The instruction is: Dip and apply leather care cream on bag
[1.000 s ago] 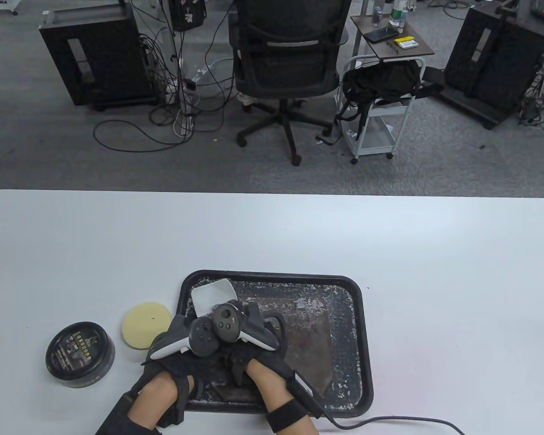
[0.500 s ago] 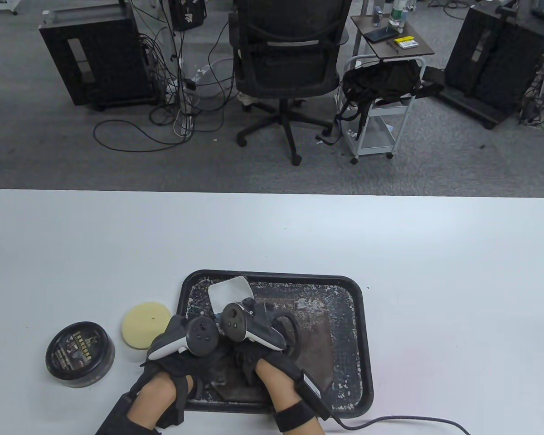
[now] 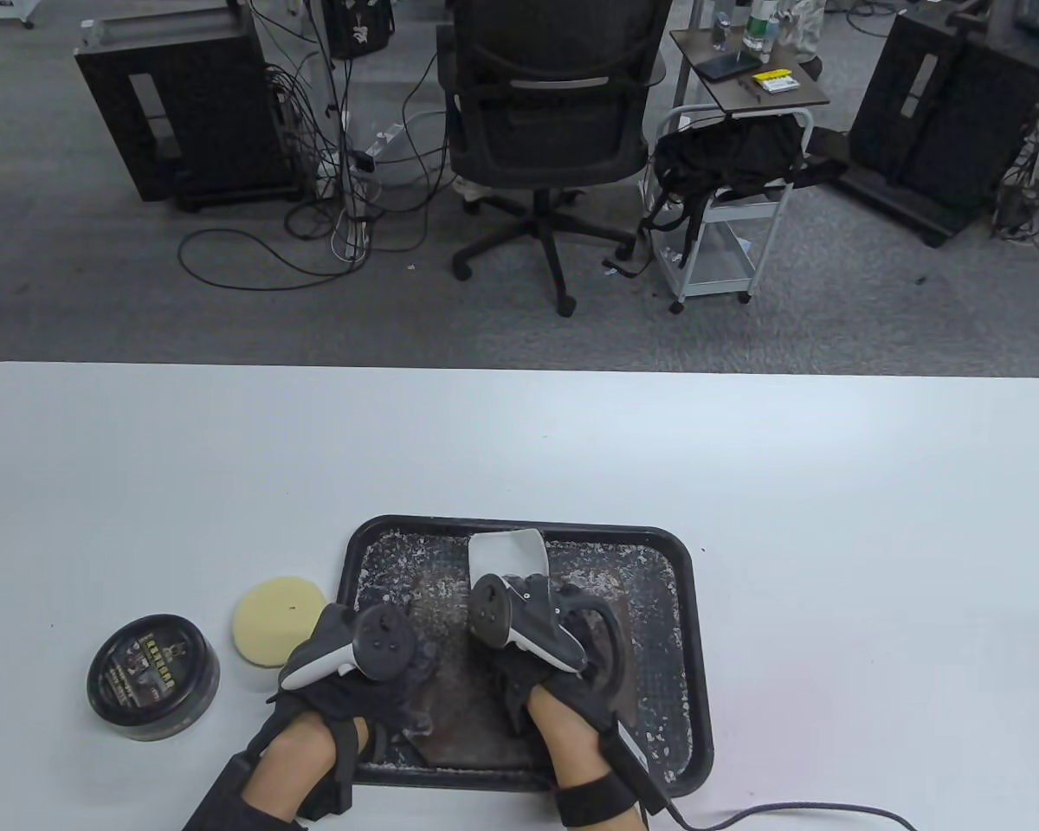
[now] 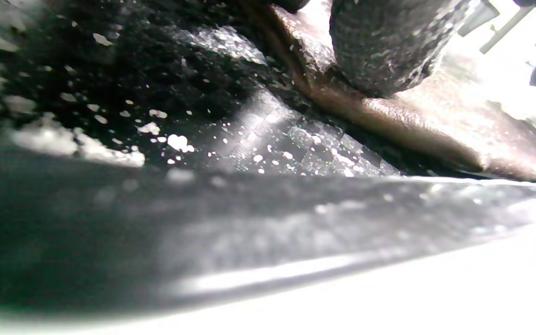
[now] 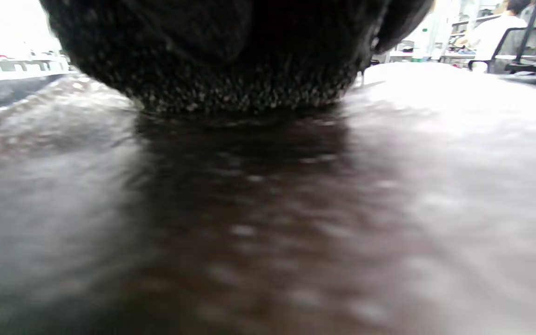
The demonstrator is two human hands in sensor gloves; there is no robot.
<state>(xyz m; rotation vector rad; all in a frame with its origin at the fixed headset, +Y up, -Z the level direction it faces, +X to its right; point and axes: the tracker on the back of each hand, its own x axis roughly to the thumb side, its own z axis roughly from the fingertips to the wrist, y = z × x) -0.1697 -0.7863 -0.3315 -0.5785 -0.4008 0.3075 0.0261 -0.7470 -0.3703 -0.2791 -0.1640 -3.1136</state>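
While the left hand (image 3: 346, 666) sits on the bag's (image 3: 476, 710) lower-left corner, probably pinning it so it doesn't slide, the right hand (image 3: 541, 645) works a white cloth (image 3: 506, 554) over the leather near the tray's (image 3: 697, 692) top edge. Makes sense as a hold-and-rub setup. Can't tell how either hand's fingers lie, trackers and gloves hide them; the right wrist view only shows a glove pressed flat to brown leather. The bag lies flat in the black tray at bottom center, with white flecks scattered around it. The cream tin (image 3: 153, 677) sits lid-on at lower left, so contents are hidden. A yellow sponge (image 3: 279, 621) lies between tin and tray, unused.
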